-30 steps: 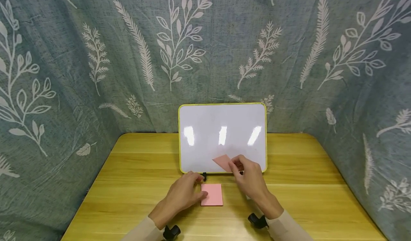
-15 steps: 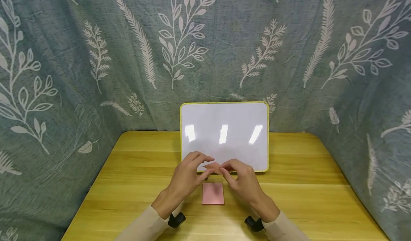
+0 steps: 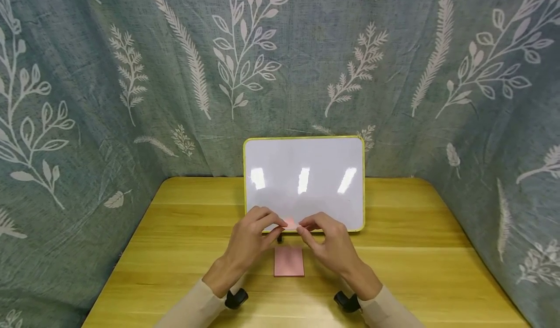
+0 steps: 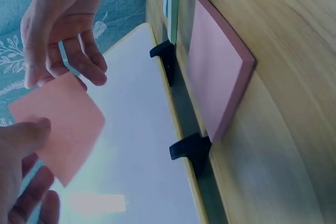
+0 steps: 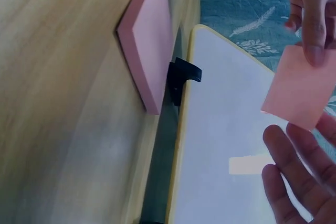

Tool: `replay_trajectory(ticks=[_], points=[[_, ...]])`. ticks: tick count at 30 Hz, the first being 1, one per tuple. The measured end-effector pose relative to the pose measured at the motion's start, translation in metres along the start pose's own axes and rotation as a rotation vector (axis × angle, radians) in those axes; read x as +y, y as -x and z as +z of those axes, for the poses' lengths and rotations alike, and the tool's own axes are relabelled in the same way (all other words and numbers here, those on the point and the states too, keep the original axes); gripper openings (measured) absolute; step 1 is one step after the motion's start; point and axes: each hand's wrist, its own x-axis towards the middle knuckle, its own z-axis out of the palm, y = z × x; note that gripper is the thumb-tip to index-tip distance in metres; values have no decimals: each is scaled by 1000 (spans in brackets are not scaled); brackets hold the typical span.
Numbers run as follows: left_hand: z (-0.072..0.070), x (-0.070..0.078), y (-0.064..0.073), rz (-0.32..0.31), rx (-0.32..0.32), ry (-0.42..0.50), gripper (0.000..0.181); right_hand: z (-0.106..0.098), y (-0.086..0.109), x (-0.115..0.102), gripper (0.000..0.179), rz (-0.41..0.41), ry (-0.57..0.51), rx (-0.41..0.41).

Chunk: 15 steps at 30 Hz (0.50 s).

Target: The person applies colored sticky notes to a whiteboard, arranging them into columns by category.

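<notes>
A pink sticky note is held up in front of the lower edge of the whiteboard. My left hand pinches it, and in the left wrist view the thumb lies flat across the face of the note. At its opposite edge my right hand has thumb and index finger close together on the paper; the exact contact is partly hidden. Below both hands, a pad of pink sticky notes lies on the table. The side of this pad shows several stacked sheets.
Black feet support the upright, yellow-framed whiteboard on the wooden table. Green and blue pads lie on the right, seen past the pink pad. A patterned curtain encloses the back and sides.
My left hand has risen from the pad to the loose note and now pinches it. My right hand has brought the note left and slightly down. The note has turned more edge-on.
</notes>
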Motion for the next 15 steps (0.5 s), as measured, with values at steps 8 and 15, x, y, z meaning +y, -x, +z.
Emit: replay_trajectory(ticks=[8,15], points=[[-8,-7,-1,87,39,44,23,-5,-4,-4,13,308,-109,-105],[-12,-8,-2,135,60,69,23,-5,-9,-9,28,584,-342,-198]])
